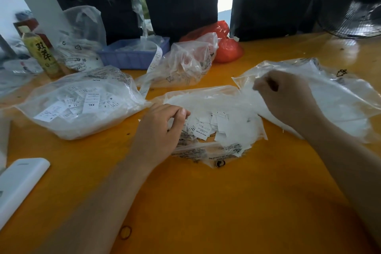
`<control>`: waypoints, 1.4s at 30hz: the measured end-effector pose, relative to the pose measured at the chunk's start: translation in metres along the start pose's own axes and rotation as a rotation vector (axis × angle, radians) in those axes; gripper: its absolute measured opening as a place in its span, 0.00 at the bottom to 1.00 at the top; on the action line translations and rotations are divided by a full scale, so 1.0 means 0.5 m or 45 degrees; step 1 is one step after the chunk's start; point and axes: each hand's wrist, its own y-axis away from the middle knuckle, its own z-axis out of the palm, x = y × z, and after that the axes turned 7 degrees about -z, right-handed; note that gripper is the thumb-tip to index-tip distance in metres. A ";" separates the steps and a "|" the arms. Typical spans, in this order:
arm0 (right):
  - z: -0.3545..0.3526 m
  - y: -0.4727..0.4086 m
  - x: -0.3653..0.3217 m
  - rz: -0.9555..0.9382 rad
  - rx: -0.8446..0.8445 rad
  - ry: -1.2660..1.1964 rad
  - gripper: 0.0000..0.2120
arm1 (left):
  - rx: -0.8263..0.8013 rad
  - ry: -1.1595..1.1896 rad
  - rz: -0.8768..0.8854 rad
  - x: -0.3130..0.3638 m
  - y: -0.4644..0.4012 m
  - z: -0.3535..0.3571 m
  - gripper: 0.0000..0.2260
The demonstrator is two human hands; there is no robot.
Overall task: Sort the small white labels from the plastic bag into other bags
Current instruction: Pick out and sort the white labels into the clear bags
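Tabletop (206,202), orange, carries a rubber band (125,232) nearest the camera and a white case (19,183) at the near left. Farther in, the middle bag (216,109) lies flat, its mouth facing the person, loose labels (208,128) heaped inside. The left hand (162,128) reaches in from the lower left, fingers curled, its grip pinching labels at the mouth. The right hand (286,97) reaches in from the right, knuckles up; its grip pinches the near edge of the right bag (340,97). Left bag (82,103) holds size labels. Behind stand a bottle (41,51), blue tray (132,53) and red bag (224,45).
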 end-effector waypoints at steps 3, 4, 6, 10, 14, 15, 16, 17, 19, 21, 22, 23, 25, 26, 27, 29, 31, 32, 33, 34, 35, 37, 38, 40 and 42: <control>0.006 0.022 -0.056 0.015 -0.226 -0.762 0.13 | -0.018 0.072 -0.053 0.013 0.001 -0.007 0.14; 0.012 0.031 -0.067 0.011 -0.318 -0.898 0.13 | -0.055 0.157 -0.083 0.019 0.004 -0.010 0.14; 0.029 0.048 -0.083 -0.034 -0.474 -0.999 0.12 | -0.211 0.438 -0.197 0.033 0.009 -0.014 0.18; 0.060 0.069 -0.102 -0.084 -0.669 -0.965 0.11 | -0.398 0.801 -0.382 0.048 0.013 -0.005 0.29; 0.066 0.071 -0.104 -0.061 -0.678 -0.859 0.11 | -0.345 1.052 -0.498 0.044 0.011 0.007 0.11; 0.066 0.071 -0.104 -0.056 -0.681 -0.830 0.11 | -0.326 1.082 -0.513 0.043 0.012 0.008 0.07; 0.066 0.070 -0.104 -0.044 -0.682 -0.812 0.11 | -0.309 1.117 -0.534 0.042 0.014 0.011 0.06; 0.066 0.070 -0.103 -0.029 -0.678 -0.799 0.12 | -0.294 1.165 -0.570 0.042 0.014 0.012 0.05; 0.068 0.070 -0.103 -0.002 -0.662 -0.757 0.12 | -0.284 1.244 -0.639 0.042 0.011 0.014 0.05; 0.071 0.071 -0.103 -0.012 -0.650 -0.682 0.12 | -0.281 1.294 -0.688 0.045 0.008 0.012 0.06; 0.072 0.071 -0.103 -0.030 -0.646 -0.639 0.12 | -0.282 1.309 -0.700 0.047 0.008 0.011 0.07; 0.074 0.072 -0.104 -0.049 -0.643 -0.597 0.12 | -0.291 1.312 -0.704 0.049 0.008 0.010 0.08; 0.077 0.074 -0.106 -0.082 -0.648 -0.521 0.13 | -0.282 1.288 -0.699 0.055 0.009 0.010 0.09; 0.079 0.075 -0.109 -0.095 -0.652 -0.495 0.13 | -0.250 1.273 -0.701 0.056 0.009 0.011 0.08; 0.081 0.077 -0.110 -0.105 -0.650 -0.475 0.12 | -0.209 1.268 -0.713 0.056 0.008 0.012 0.07; 0.085 0.078 -0.111 -0.131 -0.628 -0.420 0.11 | -0.146 1.264 -0.755 0.053 0.007 0.014 0.10; 0.089 0.079 -0.110 -0.162 -0.614 -0.347 0.11 | -0.140 1.245 -0.785 0.051 0.007 0.016 0.11; 0.090 0.080 -0.109 -0.172 -0.616 -0.310 0.12 | -0.148 1.242 -0.787 0.050 0.008 0.017 0.11; 0.091 0.081 -0.110 -0.178 -0.610 -0.278 0.13 | -0.157 1.243 -0.783 0.052 0.009 0.016 0.11; 0.092 0.081 -0.110 -0.177 -0.585 -0.264 0.14 | -0.164 1.226 -0.765 0.053 0.010 0.016 0.10; 0.092 0.080 -0.109 -0.166 -0.535 -0.282 0.16 | -0.165 1.160 -0.725 0.055 0.011 0.015 0.10; 0.088 0.073 -0.106 -0.118 -0.422 -0.391 0.20 | -0.180 0.921 -0.569 0.059 0.016 0.013 0.08; 0.084 0.070 -0.105 -0.099 -0.391 -0.437 0.21 | -0.204 0.814 -0.479 0.062 0.019 0.012 0.07; 0.079 0.068 -0.104 -0.114 -0.385 -0.444 0.16 | -0.251 0.678 -0.362 0.066 0.022 0.014 0.07; 0.079 0.069 -0.104 -0.125 -0.347 -0.466 0.06 | -0.264 0.621 -0.325 0.066 0.022 0.016 0.06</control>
